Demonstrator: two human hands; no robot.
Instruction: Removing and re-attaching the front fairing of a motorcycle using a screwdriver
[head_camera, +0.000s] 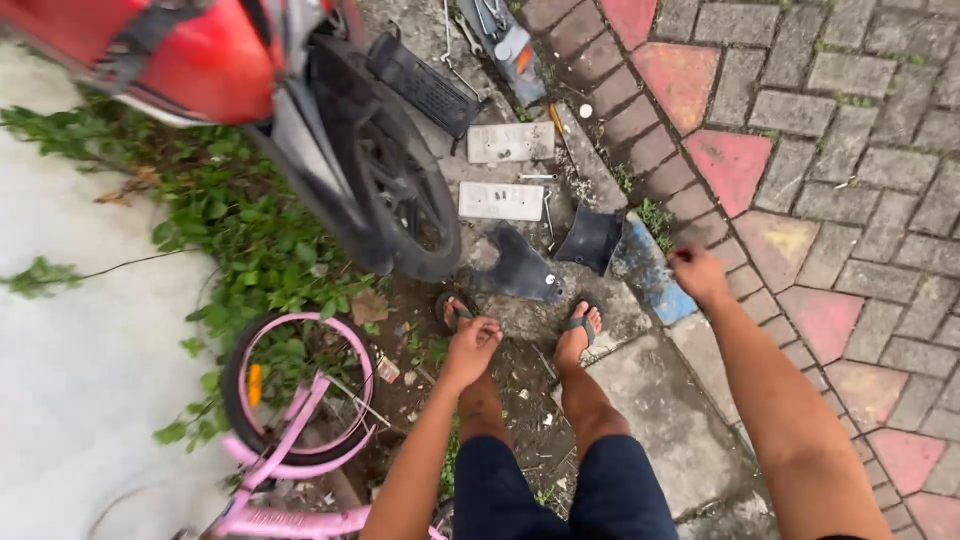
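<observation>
**Both hands empty above the scattered parts**

The right hand (697, 272), loosely curled, holds nothing; just left of it lie two black plastic panels (590, 240). Further beyond are two pale plates (500, 200). The left hand (470, 345) hangs open, empty

pink bicycle (290, 440) | red motorbike (200, 60) | green weeds (230, 220) | paving bricks (850, 150)

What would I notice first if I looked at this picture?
Probably the red motorbike at the top left, its black wheel on the ground. A pink bicycle lies at the bottom left by green weeds. Black plastic parts lie just ahead of the person's feet.
</observation>
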